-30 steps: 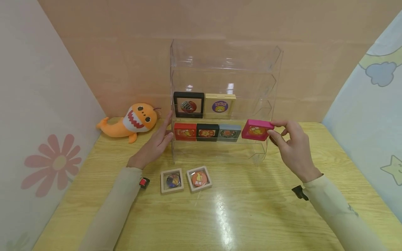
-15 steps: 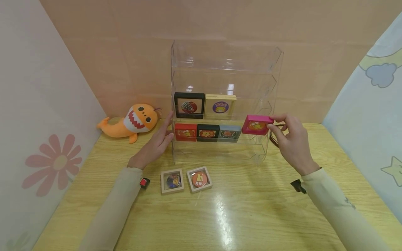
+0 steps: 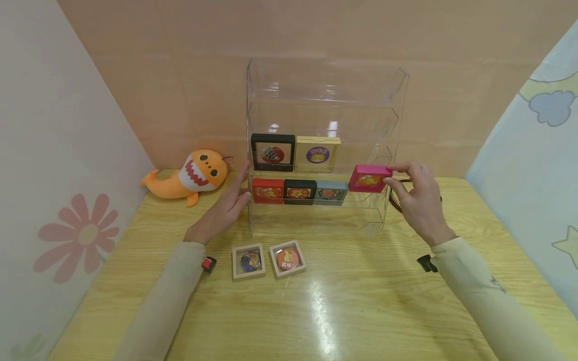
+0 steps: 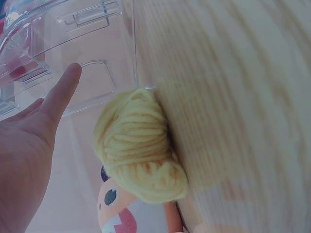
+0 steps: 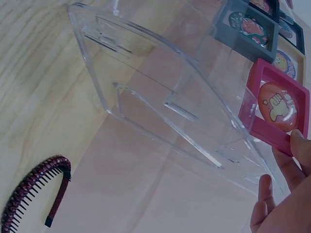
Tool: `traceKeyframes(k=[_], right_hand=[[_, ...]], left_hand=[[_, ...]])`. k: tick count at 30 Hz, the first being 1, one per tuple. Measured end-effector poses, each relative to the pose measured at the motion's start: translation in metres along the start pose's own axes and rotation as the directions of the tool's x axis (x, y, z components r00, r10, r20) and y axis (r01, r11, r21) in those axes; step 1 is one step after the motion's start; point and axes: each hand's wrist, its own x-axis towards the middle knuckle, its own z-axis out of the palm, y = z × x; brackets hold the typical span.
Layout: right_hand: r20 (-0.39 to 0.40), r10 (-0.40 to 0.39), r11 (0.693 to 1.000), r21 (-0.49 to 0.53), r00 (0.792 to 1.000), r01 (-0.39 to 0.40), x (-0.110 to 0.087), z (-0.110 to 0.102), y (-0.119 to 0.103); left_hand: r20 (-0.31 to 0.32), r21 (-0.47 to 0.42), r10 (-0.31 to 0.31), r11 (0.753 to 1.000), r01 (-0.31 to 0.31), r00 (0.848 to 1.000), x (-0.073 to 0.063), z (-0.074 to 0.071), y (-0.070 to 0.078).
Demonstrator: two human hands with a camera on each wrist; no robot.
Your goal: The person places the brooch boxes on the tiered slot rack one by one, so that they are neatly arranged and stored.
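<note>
My right hand (image 3: 420,203) pinches a magenta square frame (image 3: 369,179) between thumb and fingers, at its right edge. A round orange badge with a thumbs-up (image 5: 279,107) shows inside it. The frame is at the right part of a clear acrylic tiered rack (image 3: 325,99), just right of a grey-blue frame (image 3: 331,192). Whether it touches the rack I cannot tell. My left hand (image 3: 223,208) rests against the rack's left side with fingers extended. Left of the grey-blue frame stand a black frame (image 3: 300,192) and a red frame (image 3: 268,191), all on one tier.
One tier higher stand a larger black frame (image 3: 273,153) and a cream frame (image 3: 317,154). Two beige frames (image 3: 249,261) lie on the table in front. An orange plush shark (image 3: 198,175) and yellow yarn (image 4: 136,145) are at left, a toothed headband (image 5: 35,173) at right.
My right hand has raised the magenta frame slightly, more in the first half second than since. My left hand has stayed at the rack's side.
</note>
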Motion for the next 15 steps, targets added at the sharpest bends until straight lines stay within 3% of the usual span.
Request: traceKeyframes(k=[6, 15], right_hand=[[-0.004, -0.021, 0.999, 0.038, 1.0, 0.022, -0.004, 0.008, 0.01], [-0.004, -0.083, 0.997, 0.004, 0.997, 0.083, -0.011, 0.017, 0.018]], left_hand=[[0.001, 0.005, 0.002, 1.0, -0.002, 1.0, 0.0, 0.0, -0.001], [0.004, 0.005, -0.001, 1.0, 0.001, 1.0, 0.001, 0.0, -0.001]])
